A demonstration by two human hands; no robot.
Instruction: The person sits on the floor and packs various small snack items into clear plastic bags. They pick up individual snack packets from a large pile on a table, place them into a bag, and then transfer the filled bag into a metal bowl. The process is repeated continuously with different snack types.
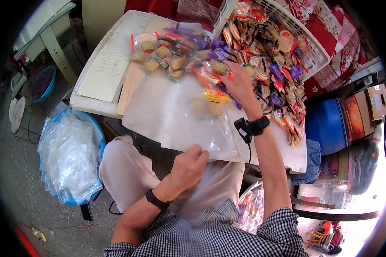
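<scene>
My left hand point(188, 165) pinches the near edge of a clear plastic bag point(223, 135) lying at the table's front. Through the film show a square yellowish packet point(216, 109) and a blurred second one. My right hand point(239, 82) reaches over the table, its fingertips at a small yellow-brown wrapped snack point(219, 67) and some red-edged packets point(209, 77); whether it grips any is unclear. Just below that hand lies a yellow packet point(216, 95). Further left spreads a loose group of wrapped snacks point(162, 53), some in purple wrappers.
A white plastic basket point(317, 54) lies tipped at the back right, packets spilling onto the white table point(93, 104). Papers point(104, 75) rest at the left. A blue tub holding clear bags point(72, 154) stands beside my knee. A blue barrel point(328, 127) is at right.
</scene>
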